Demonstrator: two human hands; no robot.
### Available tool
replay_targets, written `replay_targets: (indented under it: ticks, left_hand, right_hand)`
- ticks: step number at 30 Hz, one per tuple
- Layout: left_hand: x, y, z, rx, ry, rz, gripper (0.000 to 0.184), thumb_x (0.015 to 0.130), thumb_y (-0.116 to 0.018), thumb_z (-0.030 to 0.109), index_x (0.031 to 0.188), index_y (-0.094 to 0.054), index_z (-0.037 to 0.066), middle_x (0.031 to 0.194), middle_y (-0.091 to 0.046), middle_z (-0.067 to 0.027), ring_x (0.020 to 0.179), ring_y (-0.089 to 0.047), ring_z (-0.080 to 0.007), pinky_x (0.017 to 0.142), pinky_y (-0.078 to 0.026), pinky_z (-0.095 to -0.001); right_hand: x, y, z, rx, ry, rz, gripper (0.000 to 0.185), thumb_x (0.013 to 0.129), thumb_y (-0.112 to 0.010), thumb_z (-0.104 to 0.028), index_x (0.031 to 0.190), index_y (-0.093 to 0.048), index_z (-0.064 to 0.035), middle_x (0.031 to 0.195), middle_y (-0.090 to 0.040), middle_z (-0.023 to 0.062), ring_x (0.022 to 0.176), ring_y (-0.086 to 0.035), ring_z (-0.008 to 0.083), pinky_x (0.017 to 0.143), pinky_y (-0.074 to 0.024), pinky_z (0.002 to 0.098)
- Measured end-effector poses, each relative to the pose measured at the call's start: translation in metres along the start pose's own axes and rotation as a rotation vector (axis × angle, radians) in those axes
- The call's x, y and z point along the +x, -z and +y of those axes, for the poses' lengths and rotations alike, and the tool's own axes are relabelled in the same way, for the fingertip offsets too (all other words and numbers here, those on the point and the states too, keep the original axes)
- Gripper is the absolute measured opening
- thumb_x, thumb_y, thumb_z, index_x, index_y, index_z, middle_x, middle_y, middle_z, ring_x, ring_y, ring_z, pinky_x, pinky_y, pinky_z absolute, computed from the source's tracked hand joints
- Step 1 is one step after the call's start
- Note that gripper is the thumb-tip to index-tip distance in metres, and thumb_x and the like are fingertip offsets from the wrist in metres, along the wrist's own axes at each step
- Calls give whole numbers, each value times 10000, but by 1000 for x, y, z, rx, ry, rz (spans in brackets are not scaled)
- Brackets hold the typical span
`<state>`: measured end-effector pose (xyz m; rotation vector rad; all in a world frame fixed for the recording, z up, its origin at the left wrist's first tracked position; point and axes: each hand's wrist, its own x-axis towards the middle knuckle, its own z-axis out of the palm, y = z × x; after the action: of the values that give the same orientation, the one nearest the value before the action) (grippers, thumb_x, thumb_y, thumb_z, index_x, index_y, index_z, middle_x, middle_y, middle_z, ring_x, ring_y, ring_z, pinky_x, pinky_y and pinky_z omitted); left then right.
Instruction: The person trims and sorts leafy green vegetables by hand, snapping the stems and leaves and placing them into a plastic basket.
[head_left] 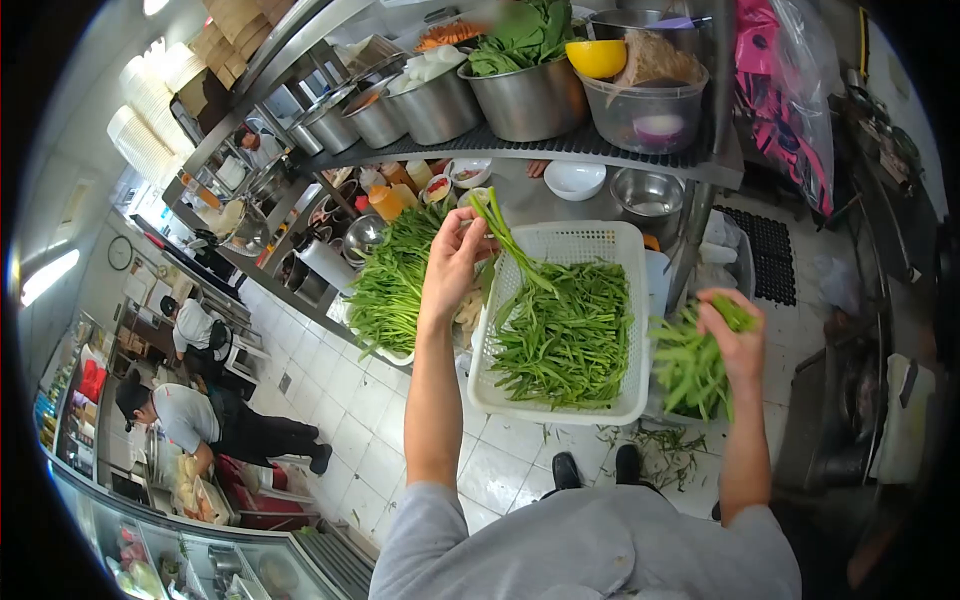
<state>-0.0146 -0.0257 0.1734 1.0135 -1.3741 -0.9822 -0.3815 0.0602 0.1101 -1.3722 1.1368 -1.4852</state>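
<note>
My left hand (pixel 458 258) pinches a few long green stems (pixel 512 240) over the upper left corner of a white perforated basket (pixel 641 345). Loose pieces of leafy greens (pixel 560 335) fill much of that basket. To its right, my right hand (pixel 738 338) is closed around a bunch of leafy greens (pixel 695 365), the leaves hanging down and smeared by motion. Left of the basket lies a large pile of long leafy greens (pixel 400 285), close to my left forearm.
Steel pots (pixel 525 100) and a clear tub (pixel 650 110) line the shelf above. Beneath it stand a white bowl (pixel 574 180), a steel bowl (pixel 647 192) and sauce bottles (pixel 385 203). Leaf scraps (pixel 665 455) litter the tiled floor. Other people (pixel 205 415) work at the left.
</note>
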Motion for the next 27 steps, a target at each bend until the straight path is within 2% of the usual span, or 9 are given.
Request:
replay_targets:
  ticks: [2, 4, 7, 10, 12, 14, 16, 22, 27]
  left_hand:
    - [-9, -16, 4, -30, 11, -75, 219, 1019, -530, 211, 1153, -540, 39, 989, -649, -25, 844, -632, -97, 758, -512, -259]
    - [-15, -28, -3, -5, 32, -143, 203, 1018, -532, 188, 1153, -545, 37, 956, -639, -11, 806, -600, -84, 749, -490, -239]
    - [-30, -49, 4, -18, 48, -285, 204, 1019, -523, 169, 1151, -557, 17, 1006, -649, -27, 886, -609, -93, 817, -484, -254]
    - [-34, -49, -10, 14, -70, -178, 194, 1017, -518, 154, 1145, -568, 17, 1059, -652, -44, 968, -622, -123, 869, -477, -274]
    - [-39, -36, -12, -152, 32, 4, 184, 1021, -499, 192, 1106, -574, 47, 1104, -648, -62, 1061, -631, -186, 914, -472, -324]
    - [-40, -8, -29, -417, 9, 32, 165, 1023, -491, 213, 1059, -553, 64, 1087, -646, -71, 1056, -638, -218, 921, -474, -354]
    - [-42, 8, -35, -602, -6, 106, 174, 1025, -479, 241, 1088, -541, 91, 1050, -624, -63, 1077, -625, -269, 936, -485, -423]
    - [-39, 11, -33, -607, -35, 149, 206, 1033, -476, 255, 1134, -543, 89, 1020, -616, -53, 898, -659, -221, 770, -537, -345]
    - [-32, -33, -26, -380, 48, 56, 212, 998, -564, 203, 1124, -605, 37, 953, -632, -46, 756, -680, -156, 637, -519, -262]
  right_hand:
    - [19, -37, -26, 3, 17, -95, 239, 861, -725, -145, 1050, -705, -1, 854, -700, 65, 738, -630, 101, 698, -489, 231]
    - [44, -71, -33, -126, 234, -201, 299, 849, -753, -199, 1077, -703, -12, 881, -713, 73, 761, -635, 85, 697, -500, 217]
    - [64, -110, -46, -48, 127, -330, 265, 826, -777, -158, 1017, -693, 5, 820, -664, 19, 705, -595, 72, 583, -475, 222]
    - [72, -121, -32, 137, 2, -333, 230, 833, -760, -161, 988, -694, -4, 819, -661, 25, 702, -594, 86, 595, -476, 242]
    - [71, -111, -22, 338, -19, -265, 201, 848, -736, -169, 967, -693, -12, 807, -655, 32, 692, -592, 100, 597, -470, 254]
    - [76, -90, -2, 672, -124, -270, 175, 844, -731, -147, 965, -698, -25, 810, -666, 36, 642, -594, 99, 569, -459, 244]
    - [75, -88, 11, 244, -91, -111, 176, 858, -715, -167, 950, -689, -18, 801, -658, 40, 640, -584, 99, 573, -455, 248]
    - [68, -73, 17, 208, -115, -90, 157, 880, -689, -164, 905, -669, -10, 830, -661, 50, 639, -569, 105, 585, -459, 259]
    - [64, -73, 7, 468, -160, -151, 162, 888, -674, -181, 956, -658, -35, 855, -681, 48, 674, -602, 114, 612, -494, 265]
